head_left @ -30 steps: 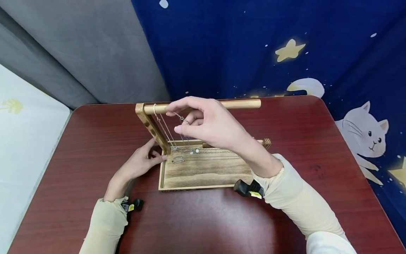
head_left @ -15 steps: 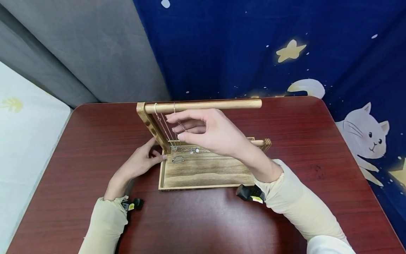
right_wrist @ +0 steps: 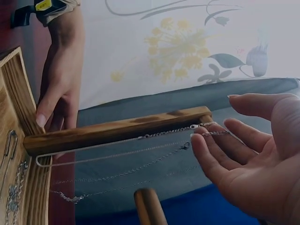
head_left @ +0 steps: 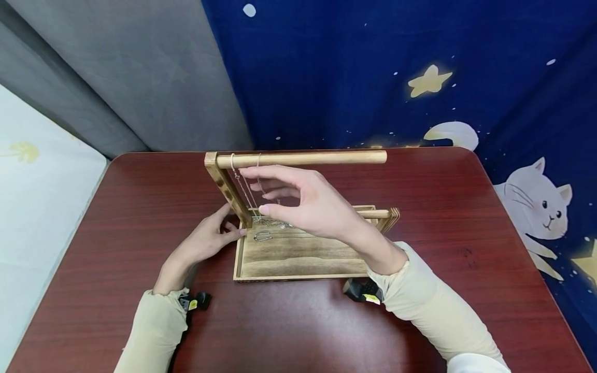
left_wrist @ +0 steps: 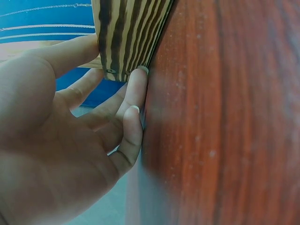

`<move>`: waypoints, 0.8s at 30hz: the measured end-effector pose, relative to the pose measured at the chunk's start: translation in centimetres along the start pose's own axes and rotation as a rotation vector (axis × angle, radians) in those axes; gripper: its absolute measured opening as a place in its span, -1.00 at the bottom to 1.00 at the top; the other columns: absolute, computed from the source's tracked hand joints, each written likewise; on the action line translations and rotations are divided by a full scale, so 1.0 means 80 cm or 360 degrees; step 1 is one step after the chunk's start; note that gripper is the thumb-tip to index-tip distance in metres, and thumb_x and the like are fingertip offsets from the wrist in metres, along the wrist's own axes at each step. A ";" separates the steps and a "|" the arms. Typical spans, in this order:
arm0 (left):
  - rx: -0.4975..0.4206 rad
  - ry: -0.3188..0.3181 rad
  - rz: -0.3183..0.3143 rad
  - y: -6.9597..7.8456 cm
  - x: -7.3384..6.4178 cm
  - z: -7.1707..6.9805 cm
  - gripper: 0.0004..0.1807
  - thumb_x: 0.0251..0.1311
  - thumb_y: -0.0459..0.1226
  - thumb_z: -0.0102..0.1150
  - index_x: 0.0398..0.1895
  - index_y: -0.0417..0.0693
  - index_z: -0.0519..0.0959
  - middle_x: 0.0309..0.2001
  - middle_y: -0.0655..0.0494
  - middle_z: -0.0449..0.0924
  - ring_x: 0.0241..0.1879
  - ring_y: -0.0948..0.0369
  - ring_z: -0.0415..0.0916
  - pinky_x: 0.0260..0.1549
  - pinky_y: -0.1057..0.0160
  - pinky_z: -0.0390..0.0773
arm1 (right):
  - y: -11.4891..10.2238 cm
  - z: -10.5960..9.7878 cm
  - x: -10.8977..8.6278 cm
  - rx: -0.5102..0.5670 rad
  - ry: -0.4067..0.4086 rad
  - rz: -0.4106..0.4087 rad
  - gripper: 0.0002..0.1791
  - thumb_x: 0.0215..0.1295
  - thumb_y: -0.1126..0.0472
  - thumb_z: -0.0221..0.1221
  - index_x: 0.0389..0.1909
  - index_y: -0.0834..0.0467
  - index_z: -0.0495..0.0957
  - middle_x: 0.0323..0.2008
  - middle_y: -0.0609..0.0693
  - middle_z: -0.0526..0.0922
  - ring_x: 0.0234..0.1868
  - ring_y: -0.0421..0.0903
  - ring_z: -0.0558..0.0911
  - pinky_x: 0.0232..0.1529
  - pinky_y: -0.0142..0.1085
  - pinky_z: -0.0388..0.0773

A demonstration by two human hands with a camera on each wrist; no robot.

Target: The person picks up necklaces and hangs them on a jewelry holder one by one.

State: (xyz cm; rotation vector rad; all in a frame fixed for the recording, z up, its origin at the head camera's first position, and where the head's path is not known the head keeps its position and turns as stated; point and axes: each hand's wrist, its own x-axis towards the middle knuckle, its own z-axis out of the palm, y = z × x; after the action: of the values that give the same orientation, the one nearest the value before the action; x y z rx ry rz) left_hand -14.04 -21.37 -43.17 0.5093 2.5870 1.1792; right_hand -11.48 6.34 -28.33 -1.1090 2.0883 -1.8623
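A wooden necklace stand has a horizontal bar (head_left: pixel 303 157), a slanted post (head_left: pixel 228 189) and a shallow tray base (head_left: pixel 298 256). My left hand (head_left: pixel 205 239) grips the tray's left back corner; in the left wrist view its thumb and fingers lie on either side of the striped wooden end (left_wrist: pixel 126 37). Near the post, a silver necklace (head_left: pixel 241 184) hangs from the bar, with a second chain (head_left: pixel 259 159) just right of it. My right hand (head_left: pixel 308 199) hovers below the bar, fingers spread and relaxed beside that second chain. In the right wrist view a small sparkling pendant (right_wrist: pixel 72 199) hangs low on a chain.
More silver chains (head_left: pixel 275 224) lie along the back of the tray, and a looped chain end (head_left: pixel 263 236) lies in front of them. A short lower rod (head_left: pixel 375 213) with a ribbed end stands at the back right. The dark red table (head_left: pixel 443 248) surrounds the stand.
My right hand has lowered from the bar and its fingers have opened off the second chain, which now hangs on the bar. The left hand stays at the corner.
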 end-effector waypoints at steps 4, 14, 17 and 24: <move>-0.0010 0.0007 0.0013 -0.002 0.000 0.000 -0.31 0.31 -0.17 0.29 0.45 0.08 0.24 -0.21 0.02 0.65 -0.28 0.20 0.60 -0.27 0.25 0.54 | -0.004 0.007 0.005 0.0090 0.0005 -0.0023 -0.43 0.27 0.49 0.25 0.31 0.31 0.40 0.27 0.14 0.50 0.16 -0.05 0.58 0.18 -0.19 0.48; -0.0020 0.0013 0.0001 -0.004 0.000 0.002 -0.33 0.29 -0.18 0.31 0.43 0.10 0.27 -0.26 0.04 0.66 -0.28 0.20 0.61 -0.27 0.25 0.54 | -0.001 0.012 0.008 0.0022 -0.0001 0.0095 -0.51 0.31 0.43 0.25 0.26 0.26 0.47 0.20 0.06 0.56 0.14 -0.18 0.58 0.19 -0.26 0.46; -0.0021 0.0014 -0.0005 -0.004 0.000 0.002 -0.33 0.29 -0.19 0.31 0.42 0.10 0.27 -0.25 0.04 0.66 -0.28 0.20 0.61 -0.27 0.25 0.55 | 0.003 0.013 0.007 0.0003 -0.0019 0.0129 -0.52 0.32 0.41 0.24 0.26 0.25 0.48 0.23 0.07 0.54 0.16 -0.19 0.57 0.20 -0.29 0.45; -0.0027 0.0009 -0.0006 -0.002 0.000 0.001 -0.31 0.30 -0.18 0.30 0.44 0.05 0.25 -0.23 0.02 0.66 -0.27 0.19 0.60 -0.25 0.24 0.54 | 0.007 0.013 0.003 -0.0087 0.0007 0.0206 -0.56 0.32 0.39 0.25 0.22 0.20 0.53 0.21 -0.03 0.56 0.19 -0.21 0.55 0.20 -0.33 0.43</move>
State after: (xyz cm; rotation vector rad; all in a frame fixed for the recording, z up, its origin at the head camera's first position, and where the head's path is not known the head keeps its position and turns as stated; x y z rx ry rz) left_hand -14.04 -21.43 -43.36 0.4981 2.5795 1.2024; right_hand -11.36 5.35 -28.97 -0.9566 2.1693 -1.7608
